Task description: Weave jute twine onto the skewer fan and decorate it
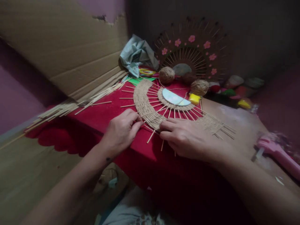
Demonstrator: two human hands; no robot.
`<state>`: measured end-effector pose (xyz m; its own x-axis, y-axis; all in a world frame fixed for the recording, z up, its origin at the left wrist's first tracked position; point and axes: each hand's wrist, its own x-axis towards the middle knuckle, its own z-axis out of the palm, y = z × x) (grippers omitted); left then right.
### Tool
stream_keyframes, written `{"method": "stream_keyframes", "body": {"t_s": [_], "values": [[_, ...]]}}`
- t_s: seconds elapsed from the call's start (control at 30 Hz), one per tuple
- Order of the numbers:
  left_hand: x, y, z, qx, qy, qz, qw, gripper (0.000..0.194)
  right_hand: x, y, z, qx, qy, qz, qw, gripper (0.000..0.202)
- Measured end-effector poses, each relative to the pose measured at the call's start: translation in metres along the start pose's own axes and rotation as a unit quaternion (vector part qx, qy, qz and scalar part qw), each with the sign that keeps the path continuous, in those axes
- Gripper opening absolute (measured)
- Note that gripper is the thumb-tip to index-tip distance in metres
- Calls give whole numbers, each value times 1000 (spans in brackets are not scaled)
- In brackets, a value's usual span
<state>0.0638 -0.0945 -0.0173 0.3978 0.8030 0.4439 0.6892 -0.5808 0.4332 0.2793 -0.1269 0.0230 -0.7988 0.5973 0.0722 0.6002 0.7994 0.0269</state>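
A half-round fan of thin sticks, woven with brown twine (144, 101), lies on a red cloth (93, 117). At its straight inner side is a pale blue half disc (174, 97). My left hand (124, 126) pinches a stick end or twine at the fan's lower left rim; its fingertips are pressed together. Curled over the lower edge of the woven band, my right hand (185, 136) has bent fingers on the band and sticks. What lies under its fingers is hidden. Twine runs toward two balls, one brown (167, 75) and one beside a yellow block (194, 98).
Loose sticks (63, 109) lie along the left edge by a cardboard sheet (89, 37). Behind stand a grey-blue cloth (138, 56) and a larger fan with pink flowers (191, 38). A pink glue gun (276, 150) rests at the right, with jars (234, 81) further back.
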Motion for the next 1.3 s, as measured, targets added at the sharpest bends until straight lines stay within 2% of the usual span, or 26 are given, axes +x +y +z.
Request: {"method": "stream_keyframes", "body": {"t_s": [0.1, 0.2, 0.3, 0.43, 0.53, 0.7, 0.8, 0.9, 1.07, 1.17, 1.3], "values": [[1, -1, 2, -15, 34, -27, 999, 17, 0, -1, 3, 19, 9, 24, 999, 13], [3, -3, 2, -45, 36, -50, 997, 16, 2, 0, 8, 29, 35, 30, 999, 17], [4, -3, 0, -109, 34, -116, 987, 14, 3, 3, 11, 57, 40, 33, 997, 18], [4, -1, -6, -273, 29, -234, 933, 11, 2, 3, 10, 97, 37, 37, 994, 18], [5, -1, -9, -338, 30, -270, 901, 10, 2, 3, 7, 120, 34, 42, 991, 19], [7, -2, -7, -335, 41, -265, 903, 12, 11, 3, 4, 138, 51, 70, 987, 17], [7, -4, -6, -326, 37, -262, 908, 12, 28, 4, 4, 110, 68, 88, 988, 20], [6, -6, -5, -330, 32, -262, 907, 10, 50, 6, 6, 61, 53, 89, 993, 21], [6, -12, -2, -336, 29, -261, 905, 4, 72, 10, 16, -33, 23, 48, 998, 17], [7, -14, 0, -343, 24, -260, 902, 6, 72, 10, 19, -72, 39, 16, 996, 17], [8, -13, 0, -331, 22, -262, 906, 7, 68, 8, 17, -88, 28, 5, 996, 16]]}}
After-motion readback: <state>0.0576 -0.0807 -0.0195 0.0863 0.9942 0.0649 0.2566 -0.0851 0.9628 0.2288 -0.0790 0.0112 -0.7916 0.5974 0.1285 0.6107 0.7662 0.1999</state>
